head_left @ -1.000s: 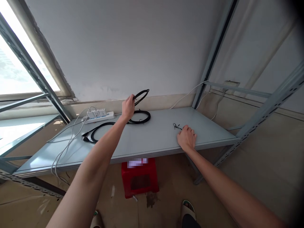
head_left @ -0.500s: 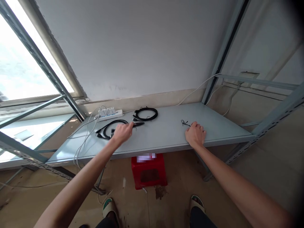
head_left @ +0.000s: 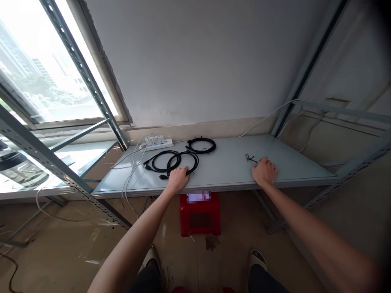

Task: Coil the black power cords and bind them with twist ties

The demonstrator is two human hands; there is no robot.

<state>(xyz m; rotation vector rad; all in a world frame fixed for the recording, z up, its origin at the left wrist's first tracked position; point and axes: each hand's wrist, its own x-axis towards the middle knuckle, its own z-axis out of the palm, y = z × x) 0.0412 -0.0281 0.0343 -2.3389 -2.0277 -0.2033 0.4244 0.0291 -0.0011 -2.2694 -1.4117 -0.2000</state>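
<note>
My left hand (head_left: 179, 178) rests at the front edge of the grey metal shelf (head_left: 232, 179). Its fingers are curled on the near side of a coiled black cable (head_left: 190, 156) that lies flat. A second black coil (head_left: 157, 162) lies just left of it, overlapping. A third coil (head_left: 200, 145) sits further back. My right hand (head_left: 264, 171) lies on the shelf to the right with its fingers bent. A small black twist tie (head_left: 251, 158) runs up to its fingertips.
A white power strip (head_left: 156, 142) with plugs and white leads sits at the back left by the wall. A red plastic stool (head_left: 200, 213) stands under the shelf. Slanted metal uprights frame both sides, a window is on the left, and my feet are below.
My left hand brought the raised cable loop down and laid it flat as a coil near the front edge. The camera view shifted left. My right hand stayed by the twist tie.
</note>
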